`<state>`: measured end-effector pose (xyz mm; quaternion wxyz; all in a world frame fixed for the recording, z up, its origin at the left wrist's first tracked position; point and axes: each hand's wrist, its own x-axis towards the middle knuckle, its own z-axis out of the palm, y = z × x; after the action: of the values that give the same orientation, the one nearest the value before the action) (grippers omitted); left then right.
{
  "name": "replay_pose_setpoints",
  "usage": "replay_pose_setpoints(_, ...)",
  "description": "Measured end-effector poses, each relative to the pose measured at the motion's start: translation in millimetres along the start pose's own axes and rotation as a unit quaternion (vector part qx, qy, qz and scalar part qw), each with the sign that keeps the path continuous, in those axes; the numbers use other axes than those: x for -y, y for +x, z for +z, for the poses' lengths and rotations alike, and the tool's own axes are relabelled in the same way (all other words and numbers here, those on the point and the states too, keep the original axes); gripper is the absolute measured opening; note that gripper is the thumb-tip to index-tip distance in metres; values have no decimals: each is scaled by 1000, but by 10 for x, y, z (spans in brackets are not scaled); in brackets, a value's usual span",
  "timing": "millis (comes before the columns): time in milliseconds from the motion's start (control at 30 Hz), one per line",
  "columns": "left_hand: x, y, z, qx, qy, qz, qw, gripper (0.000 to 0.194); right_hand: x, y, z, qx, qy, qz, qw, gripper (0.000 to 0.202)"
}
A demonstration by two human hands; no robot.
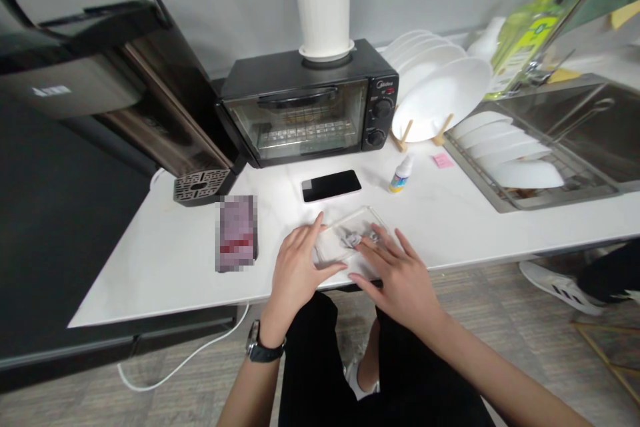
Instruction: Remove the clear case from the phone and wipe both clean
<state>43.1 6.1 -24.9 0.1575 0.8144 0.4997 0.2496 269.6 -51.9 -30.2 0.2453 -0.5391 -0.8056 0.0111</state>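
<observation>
A clear, flat plastic case (350,237) lies near the front edge of the white counter (165,260), with small silvery pieces inside it. My left hand (295,270) rests on the case's left side, thumb along its near edge and index finger along its far left corner. My right hand (397,273) lies flat on its right side, fingers spread and pointing left over the small pieces. Neither hand lifts the case. A black phone (331,185) lies face up just beyond the case.
A black toaster oven (305,107) stands at the back with a white cup (323,3) on top. Left is a dark appliance (125,80); a blurred card (236,232) lies left of my hands. A small dropper bottle (401,175), white plates (440,93), dish rack (520,167) and sink (595,127) are on the right.
</observation>
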Motion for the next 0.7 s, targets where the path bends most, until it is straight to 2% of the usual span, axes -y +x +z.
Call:
replay_pose_setpoints(67,-1,10,6,2,-3,2,1000,110,-139,24,0,-18,-43,33,998,51)
replay_pose_setpoints(133,5,19,8,7,-11,8,1000,112,-161,113,64,-36,-63,59,996,55)
replay_pose_setpoints(200,15,25,4,9,-19,12,1000,110,-51,232,170,-48,-48,65,996,62)
replay_pose_setpoints(300,34,32,-2,10,-24,11,1000,100,250,364,302,-32,16,24,999,71)
replay_pose_setpoints(367,42,34,-2,13,-20,-1,1000,97,415,364,315,-9,56,-19,998,71)
replay_pose_setpoints(433,40,33,2,17,-16,-14,1000,98,460,289,260,10,82,-46,996,66)
replay_pose_setpoints(500,29,30,5,15,-15,-19,1000,103,362,181,162,18,85,-47,995,56)
replay_pose_setpoints(567,16,28,6,11,-17,-13,1000,109,166,98,62,12,61,-29,998,48)
replay_pose_setpoints(700,11,41,7,-1,-19,0,1000,115,-170,127,-1,-26,-44,34,998,47)
